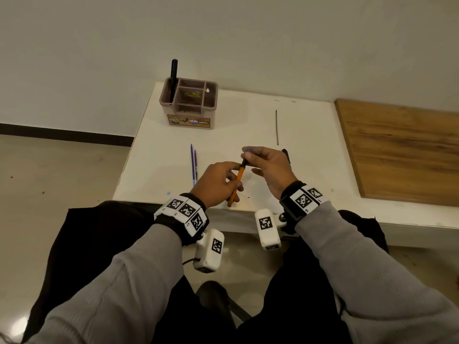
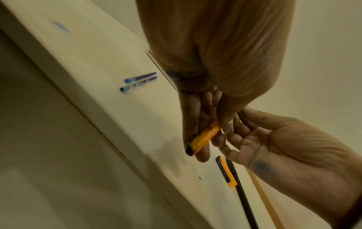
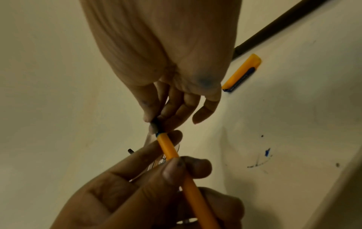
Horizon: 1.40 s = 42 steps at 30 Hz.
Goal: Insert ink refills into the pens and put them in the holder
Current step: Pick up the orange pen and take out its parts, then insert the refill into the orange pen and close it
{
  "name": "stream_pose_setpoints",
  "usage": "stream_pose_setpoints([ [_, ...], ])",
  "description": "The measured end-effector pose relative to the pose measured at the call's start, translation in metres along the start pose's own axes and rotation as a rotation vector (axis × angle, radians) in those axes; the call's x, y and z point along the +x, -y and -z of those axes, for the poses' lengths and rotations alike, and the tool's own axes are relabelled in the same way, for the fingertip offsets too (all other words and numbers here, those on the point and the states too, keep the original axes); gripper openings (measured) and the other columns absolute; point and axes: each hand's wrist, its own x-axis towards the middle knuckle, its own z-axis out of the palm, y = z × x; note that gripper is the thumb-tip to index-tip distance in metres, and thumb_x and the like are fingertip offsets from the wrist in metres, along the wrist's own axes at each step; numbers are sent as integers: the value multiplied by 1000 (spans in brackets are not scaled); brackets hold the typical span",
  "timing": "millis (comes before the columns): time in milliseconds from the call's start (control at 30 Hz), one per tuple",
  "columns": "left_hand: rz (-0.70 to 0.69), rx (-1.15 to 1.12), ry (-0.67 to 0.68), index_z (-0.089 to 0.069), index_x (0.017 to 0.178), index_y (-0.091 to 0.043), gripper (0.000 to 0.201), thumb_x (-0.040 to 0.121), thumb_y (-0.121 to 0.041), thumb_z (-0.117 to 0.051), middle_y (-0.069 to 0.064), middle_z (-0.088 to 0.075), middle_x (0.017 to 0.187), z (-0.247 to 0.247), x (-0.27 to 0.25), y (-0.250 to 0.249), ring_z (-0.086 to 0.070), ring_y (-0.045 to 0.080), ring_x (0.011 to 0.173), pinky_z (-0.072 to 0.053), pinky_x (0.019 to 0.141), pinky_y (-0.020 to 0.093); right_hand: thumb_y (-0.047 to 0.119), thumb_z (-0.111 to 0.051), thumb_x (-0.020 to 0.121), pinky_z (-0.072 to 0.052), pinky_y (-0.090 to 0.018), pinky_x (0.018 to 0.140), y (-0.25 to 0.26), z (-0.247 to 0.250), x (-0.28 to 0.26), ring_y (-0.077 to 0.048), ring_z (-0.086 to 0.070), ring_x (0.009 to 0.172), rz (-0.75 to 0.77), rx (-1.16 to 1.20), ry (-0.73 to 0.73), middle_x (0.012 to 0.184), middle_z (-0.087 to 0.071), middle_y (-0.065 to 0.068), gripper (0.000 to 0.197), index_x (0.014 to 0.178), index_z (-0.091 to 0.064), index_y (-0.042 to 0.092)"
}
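Observation:
My left hand (image 1: pixel 229 176) grips an orange pen barrel (image 1: pixel 237 184) and holds it tilted over the white table's (image 1: pixel 310 175) near edge. My right hand (image 1: pixel 248 158) pinches the black tip piece (image 3: pixel 156 124) at the barrel's upper end (image 3: pixel 169 148). Two blue ink refills (image 1: pixel 193 165) lie side by side to the left of my hands. The brown compartment holder (image 1: pixel 188 103) stands at the table's far left with one black pen (image 1: pixel 173 75) upright in it. An orange cap (image 3: pixel 243 72) and a black pen (image 3: pixel 274 26) lie under my right hand.
A thin dark refill (image 1: pixel 277 127) lies alone toward the far right of the table. A wooden board (image 1: pixel 397 152) rests along the right side. Blue ink stains (image 3: pixel 267 152) mark the tabletop near the front edge. The floor drops off to the left.

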Motion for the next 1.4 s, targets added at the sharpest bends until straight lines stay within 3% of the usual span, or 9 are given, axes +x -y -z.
stream_pose_setpoints([
  [367, -2, -1, -1, -50, 131, -11, 40, 92, -3, -57, 16, -72, 88, 1, 0, -1, -73, 30, 65, -62, 67, 45, 16, -64, 92, -49, -35, 89, 2, 0, 0, -13, -68, 97, 18, -11, 31, 101, -73, 1, 24, 116, -68, 16],
  [533, 17, -17, 24, -50, 128, -11, 38, 91, -2, -57, 15, -72, 87, 1, -1, -2, -73, 30, 65, -62, 66, 44, -3, -52, 95, -53, -35, 96, 0, -1, 2, -19, -69, 92, 131, 80, 17, 100, -72, -8, 29, 120, -64, 7],
  [700, -2, 7, 40, -52, 124, -18, 38, 90, 0, -57, 15, -72, 83, 2, -3, -2, -72, 30, 63, -62, 63, 41, -5, -50, 96, -53, -36, 97, 1, 4, 6, -20, -70, 97, 125, 146, 41, 104, -72, -9, 33, 127, -58, 4],
  [800, 8, 32, 45, -54, 117, -18, 34, 90, 2, -56, 15, -71, 81, 2, -3, 0, -71, 30, 61, -62, 60, 41, -5, -57, 92, -53, -36, 96, 1, 4, 4, -20, -69, 97, 146, 249, -51, 103, -73, -9, 31, 120, -60, 6],
  [900, 22, 61, 56, -52, 111, -20, 31, 91, 3, -52, 16, -71, 82, -1, -4, 3, -71, 32, 61, -61, 57, 39, -1, -68, 86, -56, -33, 90, 14, 10, 8, -21, -70, 94, 206, 420, -287, 99, -74, -8, 24, 107, -63, 11],
  [967, 25, 71, 56, -52, 110, -20, 30, 91, 3, -52, 17, -70, 83, -2, -4, 4, -71, 33, 62, -61, 56, 39, 4, -76, 81, -58, -27, 75, 23, 24, 10, -18, -71, 80, 195, 239, -356, 90, -74, -9, 22, 99, -66, 11],
  [1067, 27, 63, 32, -51, 111, -20, 30, 91, 3, -53, 19, -70, 84, -1, -4, 5, -70, 35, 62, -61, 55, 38, 7, -85, 71, -56, -26, 60, 16, 45, 10, -17, -69, 65, 22, -357, -191, 81, -72, -13, 26, 92, -70, 3],
  [1200, 23, 49, 0, -51, 115, -19, 30, 92, 0, -55, 18, -69, 85, 0, -2, 3, -71, 32, 63, -62, 60, 42, 19, -90, 62, -55, -34, 77, -5, 46, 11, -25, -67, 89, -86, -858, -72, 88, -70, -9, 28, 80, -69, 14],
  [1400, 36, 48, -1, -50, 117, -19, 31, 92, -1, -54, 18, -69, 86, -1, -4, 4, -71, 34, 64, -62, 61, 43, 25, -86, 69, -50, -33, 87, -11, 29, 12, -24, -58, 110, -38, -1008, -67, 89, -63, -1, 31, 87, -62, 16],
])
